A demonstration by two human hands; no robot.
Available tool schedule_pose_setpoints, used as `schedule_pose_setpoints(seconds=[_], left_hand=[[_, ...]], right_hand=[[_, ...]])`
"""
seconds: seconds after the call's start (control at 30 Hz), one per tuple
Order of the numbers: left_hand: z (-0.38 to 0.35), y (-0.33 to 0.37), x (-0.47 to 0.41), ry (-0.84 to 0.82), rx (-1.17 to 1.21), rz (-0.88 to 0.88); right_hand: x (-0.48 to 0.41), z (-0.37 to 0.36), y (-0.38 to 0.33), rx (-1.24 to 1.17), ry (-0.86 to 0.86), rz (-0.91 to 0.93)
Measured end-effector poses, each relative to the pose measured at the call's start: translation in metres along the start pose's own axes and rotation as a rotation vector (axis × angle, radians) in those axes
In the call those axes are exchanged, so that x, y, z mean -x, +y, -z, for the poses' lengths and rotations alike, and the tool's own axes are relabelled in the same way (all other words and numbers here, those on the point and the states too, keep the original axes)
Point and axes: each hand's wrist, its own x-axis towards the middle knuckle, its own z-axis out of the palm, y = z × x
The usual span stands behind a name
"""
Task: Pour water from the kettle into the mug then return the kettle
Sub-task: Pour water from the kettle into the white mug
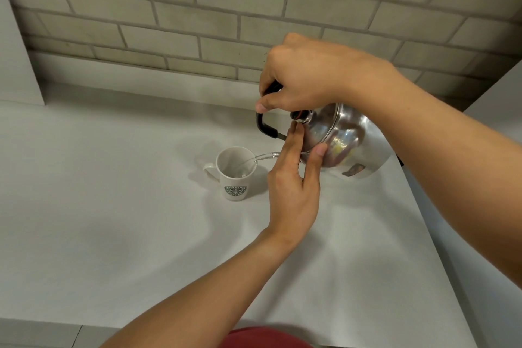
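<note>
Nearest the camera, the left hand (293, 189) lay flat and spread against the tilted kettle (341, 141), its fingers (292, 140) steadying the lid. Right hand (302, 76) was curled tight around the black handle (265, 124), water streaming into the mug (236, 175) on the surface (113, 220).

Plain white desk (113, 234) running back to a brick wall (197, 22). Only a white mug (236, 175) standing on it, upright, logo toward the camera, handle pointing left.
</note>
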Motion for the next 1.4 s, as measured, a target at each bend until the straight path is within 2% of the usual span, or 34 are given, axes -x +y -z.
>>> schedule_pose_setpoints(seconds=[1.1, 1.4], left_hand=[[0.002, -0.004, -0.003, 0.033, 0.040, -0.029], [0.008, -0.006, -0.002, -0.012, 0.003, -0.008]], right_hand=[[-0.011, 0.000, -0.006, 0.038, 0.023, 0.033], [-0.009, -0.006, 0.002, 0.005, 0.060, 0.034]])
